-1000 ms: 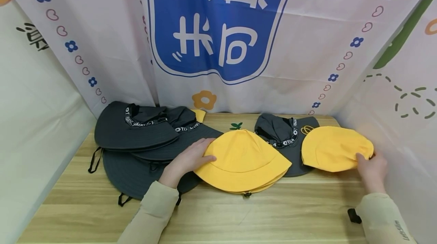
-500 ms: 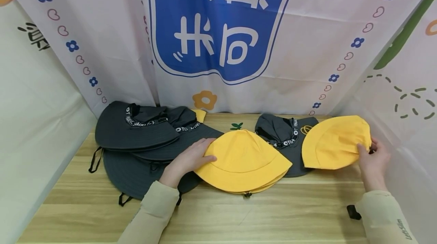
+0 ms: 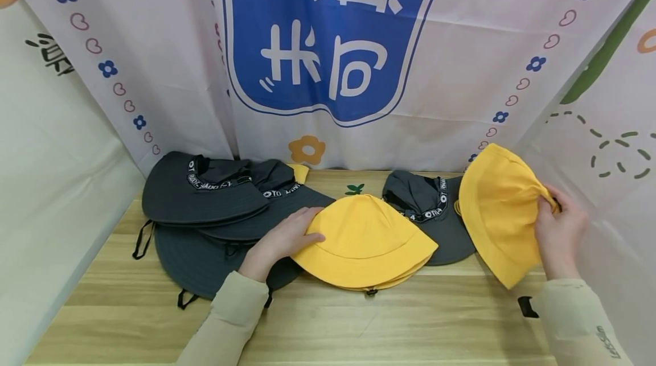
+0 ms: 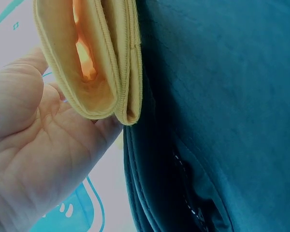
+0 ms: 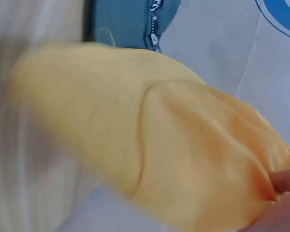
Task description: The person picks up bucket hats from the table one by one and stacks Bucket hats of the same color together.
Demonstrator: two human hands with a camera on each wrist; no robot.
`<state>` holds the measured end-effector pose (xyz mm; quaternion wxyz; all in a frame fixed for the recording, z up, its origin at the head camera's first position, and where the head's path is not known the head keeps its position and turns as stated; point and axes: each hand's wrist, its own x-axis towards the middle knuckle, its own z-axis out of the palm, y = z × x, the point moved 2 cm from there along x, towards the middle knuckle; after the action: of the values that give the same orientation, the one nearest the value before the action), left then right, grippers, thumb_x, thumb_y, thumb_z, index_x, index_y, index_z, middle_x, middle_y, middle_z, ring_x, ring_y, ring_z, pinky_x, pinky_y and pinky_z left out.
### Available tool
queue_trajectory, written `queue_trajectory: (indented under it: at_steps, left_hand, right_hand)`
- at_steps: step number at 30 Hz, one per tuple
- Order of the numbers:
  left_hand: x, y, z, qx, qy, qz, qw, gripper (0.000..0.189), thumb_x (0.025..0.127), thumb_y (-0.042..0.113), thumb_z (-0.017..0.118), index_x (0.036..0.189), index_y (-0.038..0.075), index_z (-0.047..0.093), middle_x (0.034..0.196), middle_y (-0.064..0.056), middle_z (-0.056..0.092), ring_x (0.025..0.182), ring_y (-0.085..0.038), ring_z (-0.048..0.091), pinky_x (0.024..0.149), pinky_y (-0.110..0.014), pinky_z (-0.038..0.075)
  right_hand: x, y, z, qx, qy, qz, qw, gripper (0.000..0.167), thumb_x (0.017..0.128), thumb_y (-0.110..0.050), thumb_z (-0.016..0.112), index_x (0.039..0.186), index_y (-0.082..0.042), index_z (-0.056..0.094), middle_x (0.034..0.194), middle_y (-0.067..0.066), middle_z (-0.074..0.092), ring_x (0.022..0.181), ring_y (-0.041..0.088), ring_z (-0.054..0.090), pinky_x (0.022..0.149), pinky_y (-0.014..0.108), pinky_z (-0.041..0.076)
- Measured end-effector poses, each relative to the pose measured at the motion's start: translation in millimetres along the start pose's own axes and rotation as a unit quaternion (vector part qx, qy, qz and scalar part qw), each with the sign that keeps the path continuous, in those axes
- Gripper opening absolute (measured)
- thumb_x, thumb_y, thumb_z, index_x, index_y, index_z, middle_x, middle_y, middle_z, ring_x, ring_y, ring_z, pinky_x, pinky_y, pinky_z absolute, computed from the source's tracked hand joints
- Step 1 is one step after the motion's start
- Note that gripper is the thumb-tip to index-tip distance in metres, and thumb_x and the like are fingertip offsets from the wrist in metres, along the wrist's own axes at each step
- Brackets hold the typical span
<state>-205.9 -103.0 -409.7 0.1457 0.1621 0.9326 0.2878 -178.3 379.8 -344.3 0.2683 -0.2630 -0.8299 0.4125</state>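
Observation:
My right hand pinches a yellow bucket hat by the gathered top of its crown, at the right end of the table. The hat is tilted, its brim facing left and overlapping a dark grey hat behind it. In the right wrist view, thumb and finger bunch the yellow cloth. My left hand holds the left side of stacked yellow bucket hats in the middle, thumb over the top one and fingers behind. Their folded brim edges show in the left wrist view.
Several dark grey wide-brimmed hats with black straps lie piled on the left. A small yellow piece pokes out behind them. The wooden table ends at a printed cloth backdrop, with white cloth walls on both sides.
My right hand has raised and turned the yellow hat from lying nearly flat to standing tilted, brim swinging upright. My left hand and the stacked yellow hats have stayed in place.

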Motion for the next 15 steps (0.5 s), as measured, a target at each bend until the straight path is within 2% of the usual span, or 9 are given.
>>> queue_trajectory:
  at_steps: [3, 6, 8, 9, 11, 15]
  left_hand:
    - [-0.1, -0.2, 0.1, 0.001, 0.002, 0.002, 1.0000, 0.064, 0.098, 0.033, 0.064, 0.153, 0.013, 0.039, 0.158, -0.014, 0.039, 0.146, -0.033, 0.038, 0.118, -0.052, 0.034]
    - [0.1, -0.4, 0.4, 0.001, 0.005, 0.005, 1.0000, 0.063, 0.098, 0.033, 0.064, 0.152, 0.013, 0.039, 0.156, -0.013, 0.041, 0.144, -0.032, 0.040, 0.116, -0.051, 0.036]
    - [0.2, -0.4, 0.4, 0.001, 0.006, 0.008, 1.0000, 0.063, 0.098, 0.033, 0.065, 0.152, 0.013, 0.040, 0.156, -0.013, 0.042, 0.143, -0.031, 0.041, 0.116, -0.051, 0.037]
    - [0.3, -0.4, 0.4, 0.001, 0.006, 0.008, 0.9999, 0.063, 0.098, 0.033, 0.065, 0.152, 0.013, 0.040, 0.156, -0.013, 0.042, 0.143, -0.031, 0.041, 0.116, -0.051, 0.037]
    - [0.4, -0.4, 0.3, 0.001, 0.007, 0.008, 0.9999, 0.063, 0.098, 0.033, 0.065, 0.152, 0.013, 0.040, 0.156, -0.013, 0.042, 0.143, -0.031, 0.041, 0.116, -0.050, 0.036]
    - [0.3, 0.1, -0.5, 0.005, 0.007, 0.005, 1.0000, 0.064, 0.097, 0.033, 0.065, 0.152, 0.013, 0.040, 0.156, -0.013, 0.042, 0.143, -0.032, 0.041, 0.117, -0.050, 0.036]
  right_hand:
    - [-2.8, -8.3, 2.6, -0.044, 0.019, -0.040, 0.9981, 0.034, 0.101, -0.016, 0.050, 0.130, -0.013, 0.068, 0.132, 0.004, 0.067, 0.112, 0.002, 0.060, 0.089, 0.008, 0.041]
    - [-5.3, -12.8, 5.4, -0.059, 0.035, -0.084, 0.9941, 0.034, 0.100, -0.011, 0.046, 0.123, -0.006, 0.071, 0.126, 0.016, 0.068, 0.115, 0.023, 0.061, 0.089, 0.013, 0.038]
    - [-7.0, -14.1, 7.2, -0.059, 0.040, -0.105, 0.9919, 0.034, 0.099, -0.008, 0.044, 0.120, -0.001, 0.070, 0.121, 0.018, 0.067, 0.111, 0.030, 0.058, 0.087, 0.015, 0.036]
    - [-7.7, -14.4, 7.8, -0.058, 0.044, -0.113, 0.9909, 0.034, 0.099, -0.007, 0.043, 0.118, 0.000, 0.070, 0.117, 0.017, 0.067, 0.106, 0.026, 0.058, 0.086, 0.015, 0.035]
    - [-8.7, -15.2, 8.6, -0.049, 0.048, -0.128, 0.9894, 0.032, 0.098, -0.006, 0.043, 0.114, 0.001, 0.070, 0.108, 0.009, 0.065, 0.098, 0.010, 0.055, 0.084, 0.014, 0.034]
    - [-10.2, -18.3, 8.9, -0.010, 0.056, -0.166, 0.9844, 0.028, 0.097, -0.004, 0.044, 0.107, 0.004, 0.069, 0.091, -0.021, 0.051, 0.085, -0.016, 0.038, 0.081, 0.011, 0.030]
